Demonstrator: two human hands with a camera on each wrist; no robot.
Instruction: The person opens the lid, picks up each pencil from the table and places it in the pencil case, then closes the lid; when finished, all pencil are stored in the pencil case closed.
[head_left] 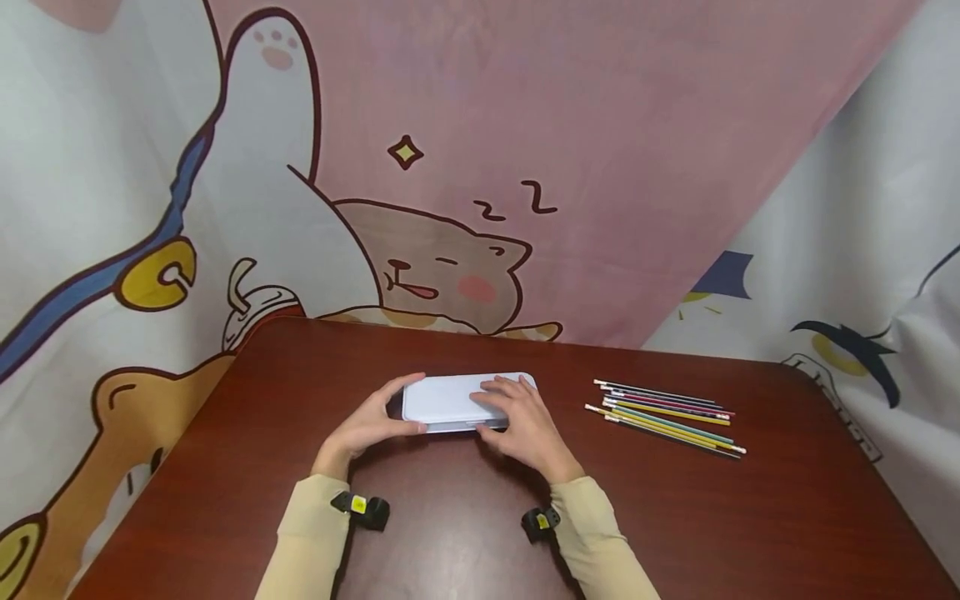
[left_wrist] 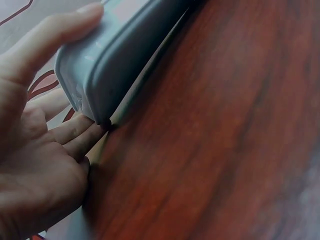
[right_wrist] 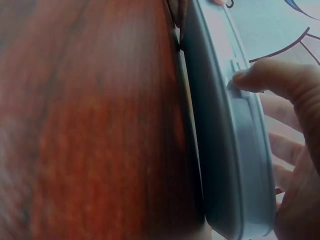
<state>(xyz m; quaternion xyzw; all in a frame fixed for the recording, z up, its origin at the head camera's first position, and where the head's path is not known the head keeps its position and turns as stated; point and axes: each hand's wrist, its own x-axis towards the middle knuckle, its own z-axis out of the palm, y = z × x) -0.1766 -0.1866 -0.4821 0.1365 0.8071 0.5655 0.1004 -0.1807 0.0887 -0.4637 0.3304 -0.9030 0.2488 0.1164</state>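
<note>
A pale grey-white hard pencil case (head_left: 442,398) with rounded corners lies lengthwise before me, lid down. My left hand (head_left: 372,423) grips its left end, thumb at the front edge and fingers round the back and underneath, as the left wrist view shows. On the right part of the case is my right hand (head_left: 525,425). Its fingers spread over the lid, while the thumb presses at a small latch (right_wrist: 245,93) on the front side. The inside of the case is hidden. Whether its base touches the table is hard to tell.
Several pencils (head_left: 666,412) in various colours lie in a loose bundle on the dark red-brown table (head_left: 450,517), right of the case. A cartoon-printed cloth (head_left: 600,150) hangs behind the table. Each wrist wears a small black camera.
</note>
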